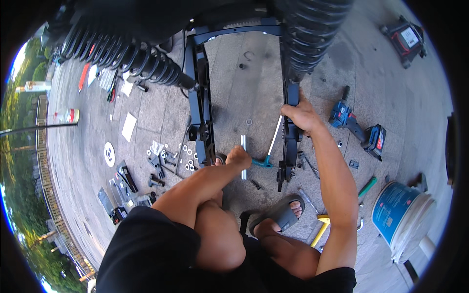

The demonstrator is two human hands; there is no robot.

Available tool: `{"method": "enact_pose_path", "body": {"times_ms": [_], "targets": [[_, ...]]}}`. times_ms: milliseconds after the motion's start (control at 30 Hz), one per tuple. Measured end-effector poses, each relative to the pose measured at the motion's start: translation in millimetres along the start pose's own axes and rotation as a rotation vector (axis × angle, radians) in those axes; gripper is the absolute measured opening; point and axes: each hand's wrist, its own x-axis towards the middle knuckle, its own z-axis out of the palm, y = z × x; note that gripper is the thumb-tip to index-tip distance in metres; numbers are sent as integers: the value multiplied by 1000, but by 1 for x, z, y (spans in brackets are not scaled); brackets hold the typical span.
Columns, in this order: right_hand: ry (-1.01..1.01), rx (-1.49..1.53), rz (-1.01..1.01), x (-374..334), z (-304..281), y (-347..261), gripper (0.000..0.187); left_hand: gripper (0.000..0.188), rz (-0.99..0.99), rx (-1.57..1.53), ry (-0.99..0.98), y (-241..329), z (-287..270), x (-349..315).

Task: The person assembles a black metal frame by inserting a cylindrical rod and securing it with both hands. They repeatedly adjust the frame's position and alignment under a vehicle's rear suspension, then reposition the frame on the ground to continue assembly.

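My left hand (pixel 238 157) is closed round a silver metal tube (pixel 244 173), whose ends stick out above and below the fist. Right beside that fist lies the teal handle of a T-handle hex key (pixel 264 163); whether the fist touches it, I cannot tell. The key's bright shaft runs up to my right thumb at the right-hand rail. My right hand (pixel 304 117) wraps round that dark frame rail (pixel 292 93), its fingers partly hidden behind it. The black frame (pixel 234 30) stands over the paving, with a coil-spring shock absorber (pixel 317 34) above the right rail.
Another spring shock absorber (pixel 122 56) slants in at upper left. Washers (pixel 189 163) and loose bolts lie left of the frame. To the right are a blue cordless impact wrench (pixel 346 115), a yellow-handled hammer (pixel 321 229), a white bucket (pixel 415 219) and a black-and-red device (pixel 406 39).
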Motion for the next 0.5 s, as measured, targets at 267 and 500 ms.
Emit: {"method": "enact_pose_path", "body": {"times_ms": [267, 500], "targets": [[26, -9, -13, 11, -4, 11, 81, 30, 279, -1225, 159, 70, -199, -46], [2, 86, -17, 11, -2, 15, 83, 27, 514, -1923, -3, 163, -294, 43]]}}
